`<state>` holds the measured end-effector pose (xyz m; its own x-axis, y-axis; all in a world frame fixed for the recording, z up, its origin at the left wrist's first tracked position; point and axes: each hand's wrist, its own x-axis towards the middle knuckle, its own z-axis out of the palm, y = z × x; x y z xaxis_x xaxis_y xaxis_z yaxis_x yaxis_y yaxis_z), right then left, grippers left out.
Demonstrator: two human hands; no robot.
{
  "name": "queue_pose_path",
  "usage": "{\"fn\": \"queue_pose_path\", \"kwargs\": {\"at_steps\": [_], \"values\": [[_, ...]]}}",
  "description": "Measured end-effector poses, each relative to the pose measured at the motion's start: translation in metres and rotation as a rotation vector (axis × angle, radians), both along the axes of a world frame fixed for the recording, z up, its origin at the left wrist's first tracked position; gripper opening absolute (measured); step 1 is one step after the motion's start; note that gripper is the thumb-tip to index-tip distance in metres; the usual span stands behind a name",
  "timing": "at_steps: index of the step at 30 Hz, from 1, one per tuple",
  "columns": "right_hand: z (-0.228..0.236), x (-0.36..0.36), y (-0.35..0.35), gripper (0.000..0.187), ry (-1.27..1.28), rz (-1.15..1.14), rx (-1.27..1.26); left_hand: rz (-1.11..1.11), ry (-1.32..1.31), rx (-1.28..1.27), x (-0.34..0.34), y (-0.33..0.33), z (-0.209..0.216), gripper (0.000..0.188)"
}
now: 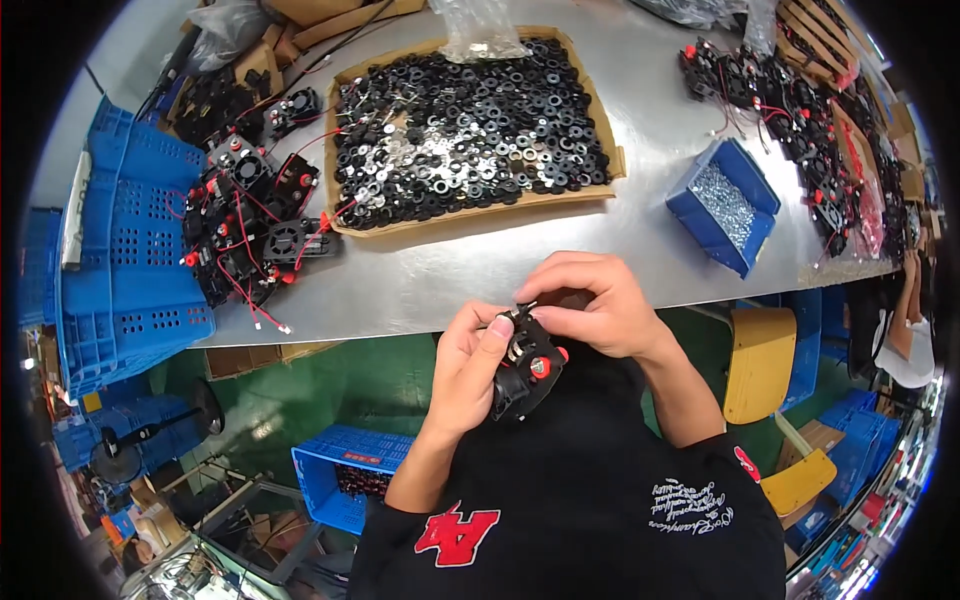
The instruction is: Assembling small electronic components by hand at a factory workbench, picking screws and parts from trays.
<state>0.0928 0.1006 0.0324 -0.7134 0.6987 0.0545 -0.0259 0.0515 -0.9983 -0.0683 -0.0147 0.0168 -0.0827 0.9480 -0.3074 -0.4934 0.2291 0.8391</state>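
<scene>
In front of my chest, just off the table's near edge, my left hand grips a black fan assembly with red knobs on it. The thumb presses along its upper face. My right hand is at the assembly's top end, thumb and forefinger pinched together over it. Whatever small piece is between those fingertips is too small to make out. Beyond my hands, a shallow cardboard tray holds a heap of black rings and shiny metal washers. A blue bin full of small silvery screws stands to the right.
Fan assemblies with red wires pile up at the table's left, beside a blue perforated crate. More assemblies lie along the right. Below the table are a blue crate and a yellow chair. Another person's arm shows at far right.
</scene>
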Motion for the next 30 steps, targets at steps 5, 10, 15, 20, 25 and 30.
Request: {"fn": "queue_pose_path", "kwargs": {"at_steps": [5,10,15,20,25,30], "values": [[-0.015,0.002,-0.009,0.02,0.072,0.019,-0.085,-0.027,-0.085,0.009,0.005,0.0,0.003,0.019],[-0.019,-0.005,-0.031,0.021,0.205,-0.123,-0.459,-0.045,-0.012,0.064,0.001,0.006,0.005,0.02],[-0.021,-0.003,-0.021,0.027,0.424,-0.343,-0.625,-0.07,0.165,-0.078,0.01,0.015,0.01,0.046],[-0.011,0.034,-0.014,0.035,0.559,-0.438,-0.62,-0.021,0.001,-0.102,0.007,0.01,0.008,0.044],[-0.007,0.043,-0.042,0.034,0.184,-0.337,-0.548,-0.058,-0.113,-0.068,0.005,0.012,0.011,0.056],[-0.024,0.027,-0.056,0.033,0.229,-0.319,-0.517,-0.11,-0.095,0.004,0.01,0.011,0.006,0.059]]}}
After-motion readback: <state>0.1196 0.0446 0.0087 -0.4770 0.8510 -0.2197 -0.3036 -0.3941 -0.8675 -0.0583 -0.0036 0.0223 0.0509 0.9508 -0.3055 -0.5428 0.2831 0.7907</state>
